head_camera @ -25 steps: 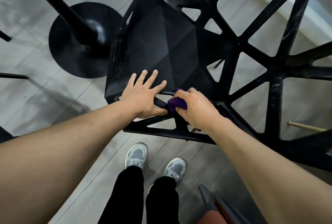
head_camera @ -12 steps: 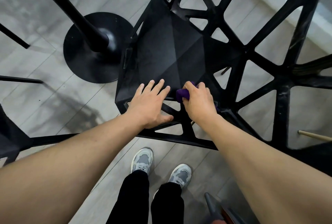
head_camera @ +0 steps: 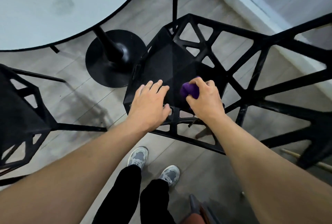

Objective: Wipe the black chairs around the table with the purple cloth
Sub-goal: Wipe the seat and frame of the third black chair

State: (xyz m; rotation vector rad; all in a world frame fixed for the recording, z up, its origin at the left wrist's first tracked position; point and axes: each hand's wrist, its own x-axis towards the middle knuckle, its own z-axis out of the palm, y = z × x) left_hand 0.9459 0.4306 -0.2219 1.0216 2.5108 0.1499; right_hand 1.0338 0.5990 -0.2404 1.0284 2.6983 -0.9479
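Cloth had moved off the rear frame onto the seat.

At the far left stood a second chair [head_camera: 19, 108], matt black, its frame cut into angular openings. The pale round surface [head_camera: 53, 8] filled the upper left, on a black stem and disc base [head_camera: 115, 58]. Mid-frame, the left hand [head_camera: 150, 106] lay flat and spread on the faceted black seat [head_camera: 170, 65], holding nothing. Just right of it, the right hand [head_camera: 204, 99] gripped the bunched purple cloth [head_camera: 189, 90], soft and creased, pressed to the seat; a second before it had rubbed a rear strut. The frame there looked done, with the seat panel next.
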